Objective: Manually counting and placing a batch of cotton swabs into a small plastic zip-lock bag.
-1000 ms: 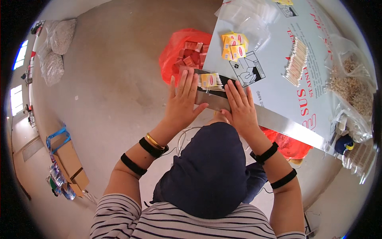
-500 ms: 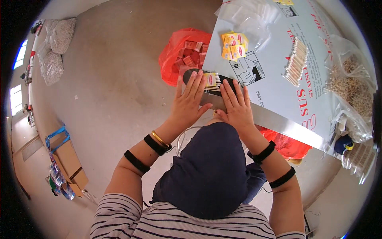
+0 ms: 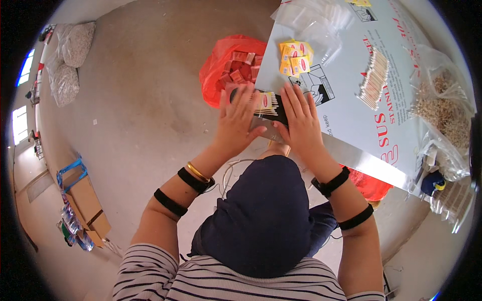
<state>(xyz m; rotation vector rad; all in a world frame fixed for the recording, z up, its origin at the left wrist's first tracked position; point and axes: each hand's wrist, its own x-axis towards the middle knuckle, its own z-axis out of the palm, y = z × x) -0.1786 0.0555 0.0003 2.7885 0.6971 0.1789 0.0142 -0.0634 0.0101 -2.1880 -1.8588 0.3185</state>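
Observation:
A clear bag of cotton swabs with a yellow card lies on a black strip at the table's near left corner. My left hand is over the bag's left end, palm down, fingers stretched and slightly blurred; whether they press on the plastic I cannot tell. To the right of the swabs, my right hand rests flat with its fingers straight, covering part of the black strip. Neither hand grips anything.
Yellow cards and clear bags lie farther up the table. At right are a row of swabs and a bulging clear bag. A red bag of packed pieces stands left of the table; another red bag is below.
My right hand has shifted slightly up and right, uncovering more of the swab heads. My left hand has lifted or slid a little to the left, its fingers blurring.

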